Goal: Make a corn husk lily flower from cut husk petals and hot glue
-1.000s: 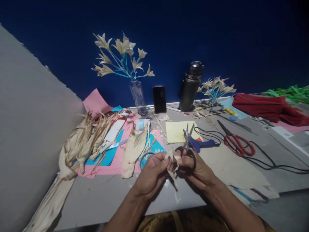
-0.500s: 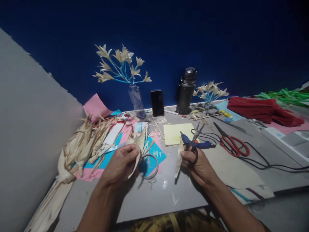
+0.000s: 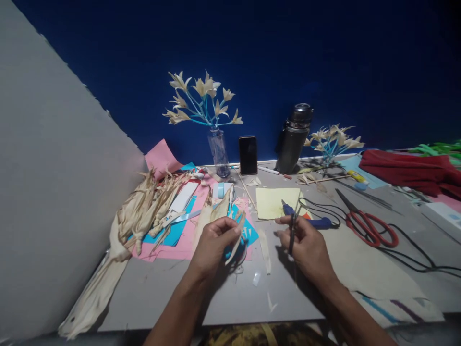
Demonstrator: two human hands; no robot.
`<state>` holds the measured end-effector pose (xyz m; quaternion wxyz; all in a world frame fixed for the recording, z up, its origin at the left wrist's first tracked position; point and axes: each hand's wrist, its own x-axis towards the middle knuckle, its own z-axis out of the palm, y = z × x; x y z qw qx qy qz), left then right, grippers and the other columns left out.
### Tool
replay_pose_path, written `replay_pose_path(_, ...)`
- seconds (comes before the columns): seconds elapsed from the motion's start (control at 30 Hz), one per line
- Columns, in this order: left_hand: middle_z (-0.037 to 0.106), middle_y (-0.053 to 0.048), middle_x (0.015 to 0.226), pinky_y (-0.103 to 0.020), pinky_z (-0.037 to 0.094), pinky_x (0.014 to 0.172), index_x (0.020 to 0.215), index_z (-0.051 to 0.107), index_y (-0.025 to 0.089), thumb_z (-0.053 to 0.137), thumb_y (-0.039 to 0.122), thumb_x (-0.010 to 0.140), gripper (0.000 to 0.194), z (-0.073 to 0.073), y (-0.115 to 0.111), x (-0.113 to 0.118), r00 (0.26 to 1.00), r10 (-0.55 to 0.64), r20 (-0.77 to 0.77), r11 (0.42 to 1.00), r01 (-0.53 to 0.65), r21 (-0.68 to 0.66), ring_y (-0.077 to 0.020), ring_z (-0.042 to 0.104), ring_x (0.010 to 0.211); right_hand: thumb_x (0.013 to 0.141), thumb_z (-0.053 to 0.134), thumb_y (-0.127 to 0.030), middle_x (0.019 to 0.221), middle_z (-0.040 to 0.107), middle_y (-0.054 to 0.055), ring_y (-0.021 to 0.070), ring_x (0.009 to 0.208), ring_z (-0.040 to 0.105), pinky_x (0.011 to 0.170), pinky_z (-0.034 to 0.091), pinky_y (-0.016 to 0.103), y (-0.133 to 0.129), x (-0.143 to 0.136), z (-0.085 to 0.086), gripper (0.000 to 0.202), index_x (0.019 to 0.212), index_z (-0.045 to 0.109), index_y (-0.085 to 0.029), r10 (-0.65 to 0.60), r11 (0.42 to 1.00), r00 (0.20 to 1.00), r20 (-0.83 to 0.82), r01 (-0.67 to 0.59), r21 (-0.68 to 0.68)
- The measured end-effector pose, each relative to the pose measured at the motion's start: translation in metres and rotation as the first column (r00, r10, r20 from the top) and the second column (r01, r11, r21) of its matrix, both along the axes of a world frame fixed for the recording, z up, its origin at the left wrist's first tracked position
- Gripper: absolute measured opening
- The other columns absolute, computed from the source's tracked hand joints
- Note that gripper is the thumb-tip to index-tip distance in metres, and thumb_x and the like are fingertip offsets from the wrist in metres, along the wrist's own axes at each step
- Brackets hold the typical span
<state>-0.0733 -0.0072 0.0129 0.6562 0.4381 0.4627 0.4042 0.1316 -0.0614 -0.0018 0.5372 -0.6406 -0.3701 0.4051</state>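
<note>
My left hand point(image 3: 215, 244) pinches a narrow curved piece of dried corn husk point(image 3: 233, 250) between thumb and fingertips. Small dark-handled scissors point(image 3: 292, 235) hang on the fingers of my right hand point(image 3: 308, 247), whose index finger is stretched out. Between the hands a pale husk strip point(image 3: 265, 251) lies flat on the grey table. Just behind my right hand rests a blue glue gun point(image 3: 321, 223), partly hidden by it. Larger husk pieces point(image 3: 212, 211) lie behind my left hand, over pink and blue paper. A dark ring-like thing below my left hand is mostly covered.
A bundle of husks point(image 3: 137, 216) lies at the left. At the back stand a glass vase point(image 3: 218, 151) with husk flowers, a phone point(image 3: 248, 155) and a flask point(image 3: 295, 139). Red-handled scissors point(image 3: 372, 228), a black cord point(image 3: 414, 254) and a red cloth point(image 3: 410, 168) lie right.
My right hand has let go of its husk strip, which now lies on the table. The scissors stay in that hand. The whole view has shifted, with things appearing further right.
</note>
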Motion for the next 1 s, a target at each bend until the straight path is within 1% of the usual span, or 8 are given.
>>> replay_pose_path(0.1,0.052,0.003,0.054,-0.022,0.031,0.052,0.067,0.064,0.016,0.075,0.029,0.072,0.018,-0.001,-0.009,0.015,0.996,-0.076,-0.054,0.997,0.076,-0.002,-0.0086,0.042,0.051,0.065,0.082,-0.034,0.081,0.069,0.004,0.0171,0.066,0.058,0.061,0.047,0.029,0.001,-0.010,0.007,0.033,0.089,0.065,-0.018,0.082,0.997,0.987,-0.136,-0.079,0.027)
replay_pose_path(0.27,0.054,0.001,0.057,-0.026,0.032,0.056,0.064,0.061,0.017,0.069,0.030,0.076,0.019,0.002,-0.020,0.031,0.973,-0.113,-0.200,0.986,0.135,0.101,-0.0120,0.044,0.055,0.065,0.081,-0.027,0.077,0.063,0.000,0.0152,0.071,0.059,0.069,0.048,0.027,0.006,-0.024,0.003,0.032,0.088,0.062,-0.018,0.226,0.973,0.936,-0.271,-0.207,0.099)
replay_pose_path(0.53,0.054,0.000,0.062,-0.027,0.031,0.058,0.064,0.058,0.019,0.062,0.029,0.082,0.021,0.016,-0.024,0.028,0.889,-0.176,-0.424,0.934,0.286,0.213,-0.0145,0.044,0.060,0.070,0.070,-0.022,0.075,0.066,0.001,0.0157,0.066,0.058,0.060,0.046,0.027,0.000,-0.018,0.001,0.020,0.088,0.061,-0.020,0.237,0.970,0.968,-0.077,-0.233,0.066)
replay_pose_path(0.7,0.061,-0.002,0.072,-0.027,0.037,0.068,0.071,0.062,0.019,0.059,0.026,0.085,0.015,0.021,-0.015,0.014,0.778,-0.352,-0.521,0.809,0.533,0.249,-0.0172,0.053,0.072,0.067,0.066,-0.017,0.070,0.065,0.000,0.0150,0.062,0.056,0.058,0.043,0.026,-0.006,-0.012,0.006,0.011,0.075,0.060,-0.020,0.299,0.951,0.927,0.225,-0.309,0.010)
replay_pose_path(0.8,0.061,-0.002,0.073,-0.027,0.038,0.069,0.071,0.064,0.018,0.062,0.027,0.083,0.016,0.027,-0.007,0.005,0.731,-0.457,-0.507,0.754,0.620,0.215,-0.0172,0.054,0.073,0.064,0.065,-0.014,0.066,0.065,0.000,0.0144,0.060,0.055,0.056,0.042,0.026,-0.003,0.002,0.010,0.009,0.070,0.061,-0.020,0.347,0.934,0.905,0.247,-0.358,0.000)
replay_pose_path(0.87,0.060,-0.002,0.071,-0.026,0.038,0.067,0.069,0.065,0.017,0.065,0.029,0.082,0.017,0.028,-0.004,-0.001,0.715,-0.550,-0.431,0.729,0.663,0.169,-0.0165,0.053,0.071,0.065,0.067,-0.016,0.067,0.067,0.000,0.0149,0.059,0.057,0.054,0.043,0.026,0.001,0.014,0.013,0.009,0.070,0.061,-0.020,0.280,0.959,0.946,0.161,-0.284,0.004)
replay_pose_path(0.93,0.059,-0.003,0.069,-0.025,0.037,0.061,0.070,0.065,0.016,0.067,0.032,0.080,0.019,0.027,-0.003,-0.005,0.726,-0.606,-0.326,0.740,0.664,0.103,-0.0141,0.050,0.065,0.066,0.073,-0.021,0.069,0.069,0.002,0.0163,0.060,0.059,0.054,0.045,0.027,0.002,0.025,0.018,0.014,0.072,0.061,-0.019,0.188,0.982,0.981,0.044,-0.187,-0.026)
replay_pose_path(1.0,0.055,-0.001,0.063,-0.023,0.031,0.052,0.070,0.063,0.016,0.069,0.035,0.078,0.022,0.024,-0.004,-0.004,0.759,-0.604,-0.243,0.782,0.623,0.002,-0.0108,0.043,0.055,0.065,0.078,-0.026,0.075,0.072,0.005,0.0185,0.065,0.064,0.058,0.048,0.029,0.002,0.030,0.024,0.021,0.077,0.062,-0.018,0.231,0.970,0.970,-0.078,-0.236,-0.060)
